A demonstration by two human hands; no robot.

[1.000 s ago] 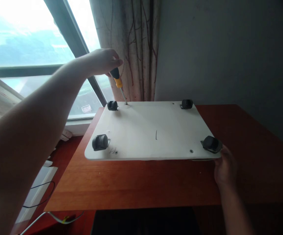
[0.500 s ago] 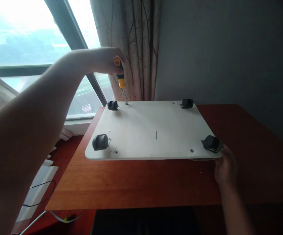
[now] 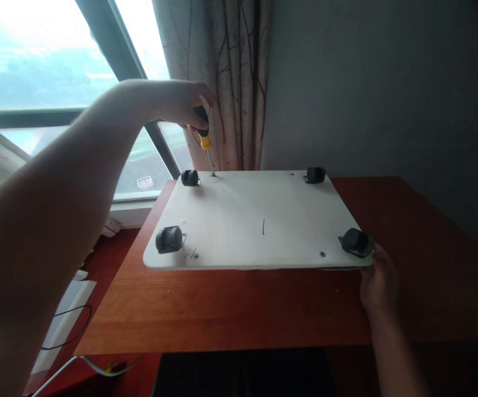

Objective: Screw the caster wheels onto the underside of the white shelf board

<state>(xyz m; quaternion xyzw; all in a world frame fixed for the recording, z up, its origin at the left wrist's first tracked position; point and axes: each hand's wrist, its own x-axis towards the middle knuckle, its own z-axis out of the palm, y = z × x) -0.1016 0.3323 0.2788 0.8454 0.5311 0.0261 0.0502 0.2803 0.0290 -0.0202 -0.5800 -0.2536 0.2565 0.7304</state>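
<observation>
A white board with rounded corners lies over the wooden table, a black caster wheel near each corner. My left hand is closed round the yellow and black handle of a screwdriver. The screwdriver stands nearly upright, its tip at a screw hole by the board's far edge, right of the far left caster. My right hand grips the board's near right corner, beside the near right caster; its fingertips are partly hidden. Two screws show along the near edge.
The brown wooden table extends to the right of the board. A window and a patterned curtain stand behind at the left, with a grey wall to the right. Cables lie on the red floor below.
My left hand has shifted its fingers and turned slightly on the screwdriver handle. The tip stays at the same hole, and my right hand keeps its hold on the corner.
</observation>
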